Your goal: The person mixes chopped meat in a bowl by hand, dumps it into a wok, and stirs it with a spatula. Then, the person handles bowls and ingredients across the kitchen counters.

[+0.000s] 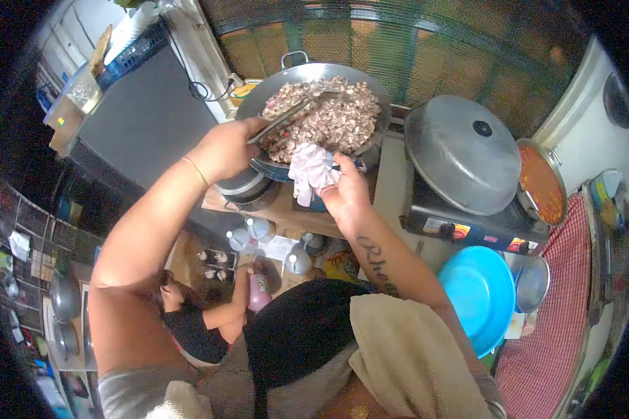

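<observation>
A large metal wok point(314, 70) holds a heap of chopped, brownish-pink food point(342, 115). My left hand point(223, 150) is closed round the handle of a metal utensil point(283, 120), whose far end lies in the food. At the wok's near rim, my right hand point(346, 188) grips a pale pink and white cloth point(310, 170), which hangs over the edge. The cloth hides the part of the rim under it.
Right of the wok, a domed metal lid point(461, 150) sits on a stove point(433, 218), beside a pot of red stew point(541, 185). A blue basin point(476, 300) stands nearer. Below left, another person point(203, 321) is beside several plastic jugs point(261, 229).
</observation>
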The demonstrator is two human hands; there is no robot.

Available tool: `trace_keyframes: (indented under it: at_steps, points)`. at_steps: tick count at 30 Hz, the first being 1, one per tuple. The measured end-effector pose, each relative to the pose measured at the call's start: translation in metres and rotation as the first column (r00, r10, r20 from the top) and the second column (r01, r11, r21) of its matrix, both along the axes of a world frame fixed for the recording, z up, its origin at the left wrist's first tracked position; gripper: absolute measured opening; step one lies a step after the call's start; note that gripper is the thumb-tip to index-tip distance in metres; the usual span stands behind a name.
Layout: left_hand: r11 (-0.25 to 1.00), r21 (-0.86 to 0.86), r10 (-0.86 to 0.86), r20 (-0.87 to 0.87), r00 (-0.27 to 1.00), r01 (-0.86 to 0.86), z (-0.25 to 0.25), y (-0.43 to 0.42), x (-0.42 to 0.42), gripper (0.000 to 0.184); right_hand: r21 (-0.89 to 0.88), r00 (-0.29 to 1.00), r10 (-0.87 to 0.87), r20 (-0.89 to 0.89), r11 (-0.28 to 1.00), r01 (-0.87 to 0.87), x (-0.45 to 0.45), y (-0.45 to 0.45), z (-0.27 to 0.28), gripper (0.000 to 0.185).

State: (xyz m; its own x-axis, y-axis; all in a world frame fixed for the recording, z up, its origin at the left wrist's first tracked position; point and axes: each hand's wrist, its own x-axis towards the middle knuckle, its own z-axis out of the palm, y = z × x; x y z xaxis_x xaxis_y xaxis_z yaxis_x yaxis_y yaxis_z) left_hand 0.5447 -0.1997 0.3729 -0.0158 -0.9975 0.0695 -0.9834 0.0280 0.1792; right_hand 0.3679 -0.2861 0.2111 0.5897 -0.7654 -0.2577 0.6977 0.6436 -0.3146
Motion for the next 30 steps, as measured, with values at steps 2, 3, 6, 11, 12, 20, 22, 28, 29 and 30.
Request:
trace_keyframes:
  at_steps: [2, 3, 6, 11, 12, 20, 22, 28, 29, 30]
  points:
    - [0.998, -0.065, -0.013, 0.177, 0.984, 0.024, 0.016, -0.011, -0.022, 0.051, 0.018, 0.999, 0.033, 0.015, 0.999, -0.033, -0.002, 0.001, 0.000, 0.028]
    - [0.995, -0.094, -0.015, 0.263, 0.965, 0.041, 0.018, -0.018, -0.027, 0.053, 0.031, 0.998, 0.049, 0.032, 0.998, -0.050, -0.004, 0.001, 0.002, 0.028]
    - [0.985, -0.094, -0.081, 0.506, 0.859, 0.148, 0.025, -0.050, -0.041, 0.046, 0.030, 0.997, 0.063, 0.034, 0.997, -0.064, -0.007, 0.001, 0.008, 0.029]
    - [0.936, 0.314, -0.347, 0.732, 0.587, 0.161, 0.053, -0.079, -0.102, 0.033, 0.077, 0.981, 0.045, 0.188, 0.995, -0.060, 0.000, -0.001, -0.005, 0.031]
    - [0.914, 0.380, -0.397, 0.759, 0.517, 0.144, 0.046, -0.084, -0.112, 0.023, 0.038, 0.964, 0.028, 0.266, 0.998, -0.040, 0.003, -0.001, -0.008, 0.030]
    - [0.928, 0.371, -0.327, 0.781, 0.532, 0.026, -0.013, -0.135, -0.103, 0.020, 0.291, 0.959, -0.145, 0.243, 0.954, 0.071, 0.016, -0.006, 0.000, 0.031]
    - [0.963, 0.270, -0.216, 0.779, 0.589, -0.004, -0.002, -0.130, -0.075, 0.020, 0.284, 0.961, -0.136, 0.242, 0.957, 0.064, 0.016, -0.007, 0.002, 0.030]
    - [0.999, 0.051, -0.023, 0.703, 0.711, -0.018, 0.024, -0.070, 0.028, 0.023, 0.267, 0.958, -0.123, 0.259, 0.962, 0.052, 0.011, 0.002, 0.011, 0.028]
    - [0.998, 0.038, 0.016, 0.657, 0.753, -0.055, 0.016, -0.060, 0.045, 0.024, 0.269, 0.960, -0.137, 0.244, 0.961, 0.068, 0.013, 0.002, 0.008, 0.029]
    - [0.995, 0.028, 0.057, 0.607, 0.793, -0.093, 0.008, -0.049, 0.058, 0.025, 0.269, 0.962, -0.149, 0.228, 0.959, 0.084, 0.016, 0.001, 0.002, 0.029]
